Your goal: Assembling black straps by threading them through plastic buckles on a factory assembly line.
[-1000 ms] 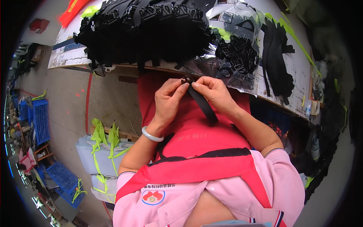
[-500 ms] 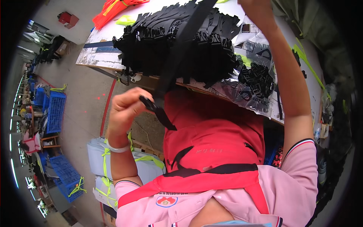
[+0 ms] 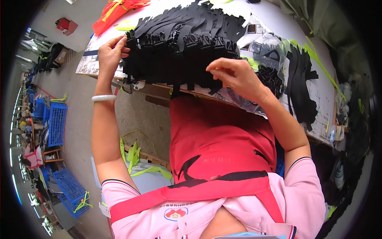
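A thick pile of black webbing straps (image 3: 191, 24) with black plastic buckles (image 3: 199, 42) lies across the table, strap ends hanging over its near edge. At the pile's left end my left hand (image 3: 112, 55) is closed in a pinch on a black strap, right beside the buckle row. My right hand (image 3: 236, 77) hovers in front of the pile's right part, its fingers curled together. Whatever they may hold is hidden. Close to that hand, a clear plastic bag of small black buckles (image 3: 270, 79) sits on the table.
More black straps (image 3: 300, 83) lie at the table's right side. Orange fabric (image 3: 113, 14) rests at the back left. Below on the left are grey bundles tied with yellow-green strips (image 3: 135, 159). Blue crates (image 3: 57, 123) stand farther left on the floor.
My left hand has moved up and away to the pile's left end with the buckled strap. The right hand has come down from the far right to the pile's front.
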### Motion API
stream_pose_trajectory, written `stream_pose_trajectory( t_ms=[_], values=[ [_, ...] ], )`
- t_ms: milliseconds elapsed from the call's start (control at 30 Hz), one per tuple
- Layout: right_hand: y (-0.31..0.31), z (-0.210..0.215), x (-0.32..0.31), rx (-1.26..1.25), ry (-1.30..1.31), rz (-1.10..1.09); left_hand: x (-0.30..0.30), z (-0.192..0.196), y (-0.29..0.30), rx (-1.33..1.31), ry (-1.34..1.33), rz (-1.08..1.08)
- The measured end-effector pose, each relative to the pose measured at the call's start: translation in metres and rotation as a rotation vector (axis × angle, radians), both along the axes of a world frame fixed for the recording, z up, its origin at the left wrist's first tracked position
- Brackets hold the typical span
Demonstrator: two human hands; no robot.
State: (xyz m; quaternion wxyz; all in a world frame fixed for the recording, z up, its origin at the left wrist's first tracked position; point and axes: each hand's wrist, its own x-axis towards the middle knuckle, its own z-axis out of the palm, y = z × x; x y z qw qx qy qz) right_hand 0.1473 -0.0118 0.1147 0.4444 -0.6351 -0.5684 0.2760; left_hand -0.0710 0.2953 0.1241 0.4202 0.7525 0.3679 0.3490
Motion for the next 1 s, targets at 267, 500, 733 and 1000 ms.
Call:
stream_pose_trajectory(
  t_ms=[267, 500, 733, 1000],
  values=[
    [-0.093, -0.046, 0.015, -0.186, 0.356, -0.135, 0.040, 0.018, -0.078, 0.663, -0.003, 0.090],
    [-0.118, -0.055, 0.035, 0.064, 0.094, -0.248, 0.155, -0.035, -0.239, 0.265, -0.017, -0.733],
    [-0.159, -0.057, 0.074, 0.120, 0.139, -0.538, 0.276, -0.119, -0.288, 0.305, 0.188, -0.848],
    [-0.197, -0.099, 0.076, 0.044, 0.302, -0.544, 0.372, -0.164, -0.275, 0.566, 0.449, -0.281]
  ],
)
